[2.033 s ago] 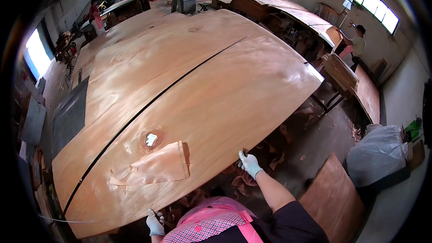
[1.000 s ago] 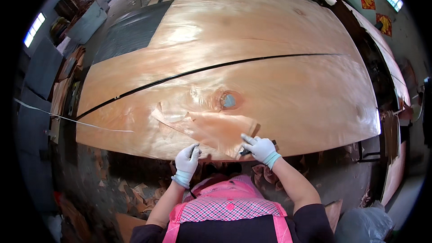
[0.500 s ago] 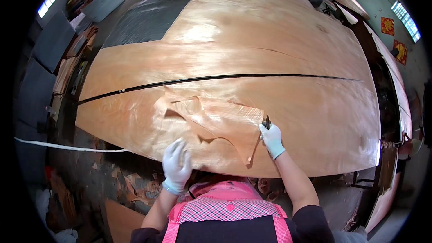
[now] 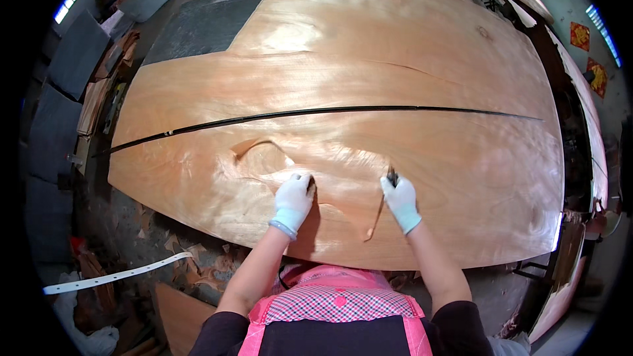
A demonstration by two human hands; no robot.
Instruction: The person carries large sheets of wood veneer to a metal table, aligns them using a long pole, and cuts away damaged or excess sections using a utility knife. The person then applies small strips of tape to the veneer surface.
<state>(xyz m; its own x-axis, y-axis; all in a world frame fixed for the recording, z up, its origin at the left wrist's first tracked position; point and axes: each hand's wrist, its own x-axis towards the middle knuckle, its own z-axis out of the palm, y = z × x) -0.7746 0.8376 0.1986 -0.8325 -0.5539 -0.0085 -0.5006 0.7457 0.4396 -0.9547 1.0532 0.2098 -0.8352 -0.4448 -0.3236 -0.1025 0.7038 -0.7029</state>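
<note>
On a broad pale-brown wood veneer sheet (image 4: 461,158) lies a loose, irregular piece of veneer (image 4: 343,161). A curled edge shows at its left end and a narrow pointed strip hangs at its lower right. My left hand (image 4: 295,199), in a white glove, is closed with its fingertips on the piece's near left part. A dark shadow falls beside those fingers. In my right hand (image 4: 400,199), also gloved, is a dark knife (image 4: 392,175), upright at the piece's right end. The glove hides most of its handle.
A long thin black strip (image 4: 290,113) crosses the sheet beyond my hands. A dark grey panel (image 4: 211,20) shows at the far left. Veneer scraps (image 4: 204,270) litter the floor at the near left, by a white perforated strap (image 4: 119,279). More sheets stand along the right side.
My left hand has moved up and right from the sheet's near edge onto the loose piece, and its fingers have closed. The piece's left part lies differently. My right hand keeps the knife near the same spot.
</note>
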